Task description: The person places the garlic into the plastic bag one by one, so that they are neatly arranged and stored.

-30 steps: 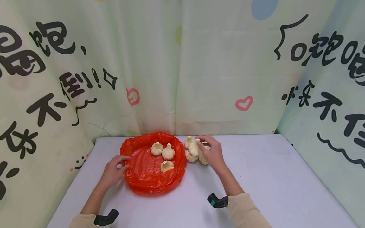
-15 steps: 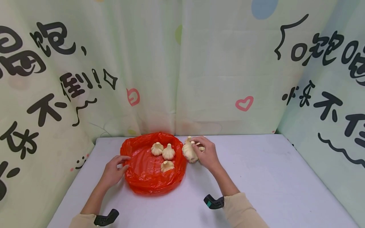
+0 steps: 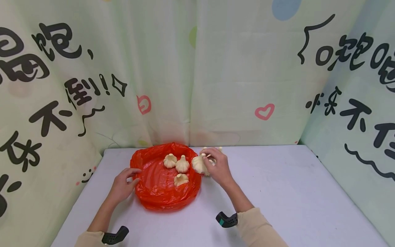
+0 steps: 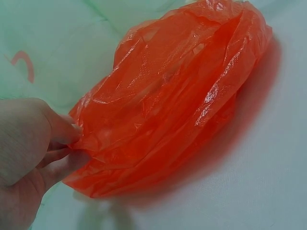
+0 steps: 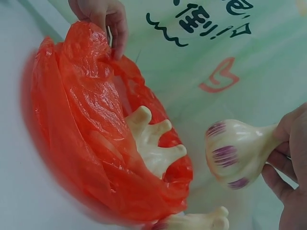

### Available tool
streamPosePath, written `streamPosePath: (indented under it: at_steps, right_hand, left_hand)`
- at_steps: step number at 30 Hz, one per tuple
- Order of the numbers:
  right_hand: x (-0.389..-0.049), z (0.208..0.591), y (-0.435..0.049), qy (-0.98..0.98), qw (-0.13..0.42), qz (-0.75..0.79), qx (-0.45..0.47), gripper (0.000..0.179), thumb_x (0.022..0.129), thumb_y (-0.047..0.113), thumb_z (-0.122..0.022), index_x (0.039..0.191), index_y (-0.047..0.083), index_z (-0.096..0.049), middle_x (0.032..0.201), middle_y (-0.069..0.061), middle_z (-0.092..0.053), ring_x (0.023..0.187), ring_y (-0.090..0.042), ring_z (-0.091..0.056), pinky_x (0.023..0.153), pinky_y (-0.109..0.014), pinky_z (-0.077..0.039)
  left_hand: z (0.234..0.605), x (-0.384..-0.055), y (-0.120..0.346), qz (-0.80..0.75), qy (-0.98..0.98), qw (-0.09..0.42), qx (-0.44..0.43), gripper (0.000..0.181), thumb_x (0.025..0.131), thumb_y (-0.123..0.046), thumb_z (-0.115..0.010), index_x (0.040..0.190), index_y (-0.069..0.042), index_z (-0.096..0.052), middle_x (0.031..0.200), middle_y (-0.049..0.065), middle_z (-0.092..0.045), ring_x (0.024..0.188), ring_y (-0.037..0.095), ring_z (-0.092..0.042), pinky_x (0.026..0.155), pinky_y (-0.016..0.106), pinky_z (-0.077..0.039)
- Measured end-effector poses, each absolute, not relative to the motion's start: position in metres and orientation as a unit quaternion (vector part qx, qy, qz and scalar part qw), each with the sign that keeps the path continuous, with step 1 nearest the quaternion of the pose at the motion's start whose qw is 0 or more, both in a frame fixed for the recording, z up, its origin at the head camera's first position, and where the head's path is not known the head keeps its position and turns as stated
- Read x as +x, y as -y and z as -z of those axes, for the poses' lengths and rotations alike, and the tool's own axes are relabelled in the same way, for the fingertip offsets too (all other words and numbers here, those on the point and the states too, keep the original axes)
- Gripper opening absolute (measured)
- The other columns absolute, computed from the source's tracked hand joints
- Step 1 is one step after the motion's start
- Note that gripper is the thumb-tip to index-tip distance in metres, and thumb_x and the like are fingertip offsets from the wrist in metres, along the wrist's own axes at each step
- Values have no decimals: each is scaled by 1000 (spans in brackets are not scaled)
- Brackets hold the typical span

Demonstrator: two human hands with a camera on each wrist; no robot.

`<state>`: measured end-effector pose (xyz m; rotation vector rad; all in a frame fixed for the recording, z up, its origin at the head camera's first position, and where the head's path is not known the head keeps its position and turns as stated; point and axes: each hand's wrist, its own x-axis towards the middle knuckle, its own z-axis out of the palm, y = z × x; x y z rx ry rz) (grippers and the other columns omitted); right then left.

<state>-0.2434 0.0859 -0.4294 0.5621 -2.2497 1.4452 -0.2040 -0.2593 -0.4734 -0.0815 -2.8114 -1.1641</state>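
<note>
One bulb (image 5: 235, 152), pinched by the right hand (image 3: 218, 167) near the bag (image 3: 168, 199) pinched by the left hand (image 3: 121, 186), could be dropped through slipping.

A pale green curtain (image 3: 163, 68) lettered in black characters (image 3: 45, 121) hangs across the upper frame, with a blue spot (image 3: 286, 8) near the top edge, a pink heart (image 3: 264, 112) right of center and a white tabletop (image 3: 287, 188) below.
</note>
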Motion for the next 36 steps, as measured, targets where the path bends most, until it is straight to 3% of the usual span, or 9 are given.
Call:
streamPosePath:
  at_steps: [4,8,11,19,28,36]
  right_hand:
    - [-244,430,-79,794,206,-529,217,13,89,-4,-61,99,-2,-69,97,-17,-68,86,-29,-65,79,-37,-60]
    - [-237,419,-71,792,208,-525,230,12,88,-6,-60,98,-6,-68,95,-20,-67,85,-31,-65,79,-30,-60]
    - [-237,418,-67,788,211,-525,241,12,89,-3,-61,98,-1,-69,96,-16,-68,85,-27,-66,78,-23,-59]
    - [-243,427,-59,796,208,-509,254,12,90,1,-62,99,5,-68,98,-9,-68,87,-20,-63,77,-30,-59]
    - [-241,429,-47,801,202,-494,271,12,90,0,-60,99,4,-66,98,-9,-67,89,-21,-62,82,-37,-59]
    - [-244,432,-38,789,192,-509,287,12,91,1,-59,99,5,-67,98,-9,-68,90,-20,-63,83,-34,-58]
  left_hand:
    - [473,-204,259,383,922,48,-24,33,92,-4,-61,125,-8,-58,122,17,-57,112,34,-56,91,48,-55]
    - [472,-204,258,388,920,43,-18,34,92,-4,-61,126,-7,-58,122,16,-56,113,34,-56,91,47,-56]
    - [471,-205,258,391,919,42,-18,34,92,-4,-61,126,-7,-58,122,17,-56,113,34,-56,91,47,-56]
    - [471,-206,259,384,922,46,-24,34,92,-4,-61,125,-8,-59,122,17,-56,112,33,-56,91,47,-56]
    - [472,-206,259,385,922,45,-23,34,92,-4,-61,125,-8,-59,122,16,-57,111,32,-56,91,47,-56]
    - [472,-204,259,388,921,43,-21,34,92,-4,-60,126,-6,-58,122,16,-56,112,33,-56,91,47,-56]
